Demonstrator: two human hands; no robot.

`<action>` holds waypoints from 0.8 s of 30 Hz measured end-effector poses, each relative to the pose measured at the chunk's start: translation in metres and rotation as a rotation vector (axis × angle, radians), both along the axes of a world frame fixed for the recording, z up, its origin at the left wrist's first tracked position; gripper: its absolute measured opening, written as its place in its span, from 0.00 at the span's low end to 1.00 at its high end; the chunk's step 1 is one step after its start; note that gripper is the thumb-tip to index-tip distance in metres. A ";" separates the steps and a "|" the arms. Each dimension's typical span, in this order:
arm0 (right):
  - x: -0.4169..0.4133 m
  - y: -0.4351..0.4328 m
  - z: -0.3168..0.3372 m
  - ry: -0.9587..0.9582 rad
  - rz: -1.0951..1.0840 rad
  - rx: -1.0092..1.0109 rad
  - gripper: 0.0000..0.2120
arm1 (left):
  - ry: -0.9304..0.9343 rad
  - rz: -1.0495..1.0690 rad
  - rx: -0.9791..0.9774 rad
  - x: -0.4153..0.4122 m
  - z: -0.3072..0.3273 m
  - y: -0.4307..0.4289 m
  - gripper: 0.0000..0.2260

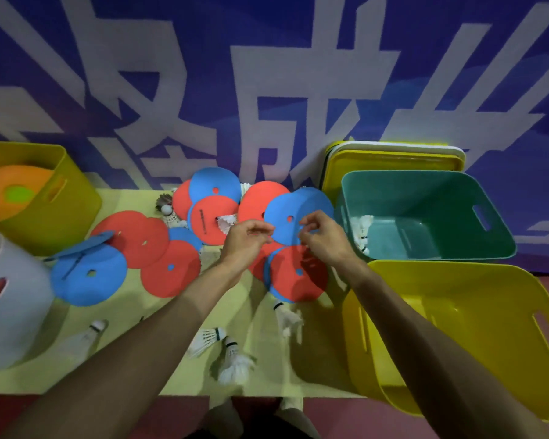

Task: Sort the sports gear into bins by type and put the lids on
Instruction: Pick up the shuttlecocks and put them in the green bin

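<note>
Both arms reach forward over a yellow-green mat strewn with flat red and blue discs and loose shuttlecocks. The left hand and the right hand hover close together above the pile, fingers curled inward and thumbs near fingertips, just at the edge of a blue disc that lies overlapping a red disc. Whether either hand actually grips anything cannot be told. Nearer the person, one shuttlecock lies on its side with its cork pointing right and its feathers to the left. Beside it, a second shuttlecock has its long axis running toward the person, cork away and feathers near. A third shuttlecock lies cork away, feathers slanting down to the right. A fourth shuttlecock points its cork up and right. To the right stands an open green bin with white shuttlecocks in its left corner. A yellow bin in front of it tilts toward the mat. Lids lean against the wall behind. At left, another yellow bin holds orange discs, near a white bin.
</note>
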State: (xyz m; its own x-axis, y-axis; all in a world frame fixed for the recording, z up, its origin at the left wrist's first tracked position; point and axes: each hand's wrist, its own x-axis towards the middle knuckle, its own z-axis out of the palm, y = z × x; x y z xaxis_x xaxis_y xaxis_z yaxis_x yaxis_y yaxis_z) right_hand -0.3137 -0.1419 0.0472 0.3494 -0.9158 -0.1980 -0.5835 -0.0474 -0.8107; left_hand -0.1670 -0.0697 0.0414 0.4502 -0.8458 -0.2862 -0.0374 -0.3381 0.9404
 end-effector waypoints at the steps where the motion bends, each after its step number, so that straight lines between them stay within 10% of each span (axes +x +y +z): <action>1: 0.007 0.006 -0.005 0.063 0.050 0.025 0.09 | -0.001 0.007 0.020 0.007 -0.005 0.010 0.11; 12: 0.015 0.056 -0.069 0.681 0.215 0.246 0.20 | -0.104 0.023 0.340 0.061 -0.078 0.119 0.09; 24: 0.012 0.099 -0.098 0.632 -0.056 0.390 0.13 | -0.284 -0.081 0.625 0.075 -0.114 0.152 0.10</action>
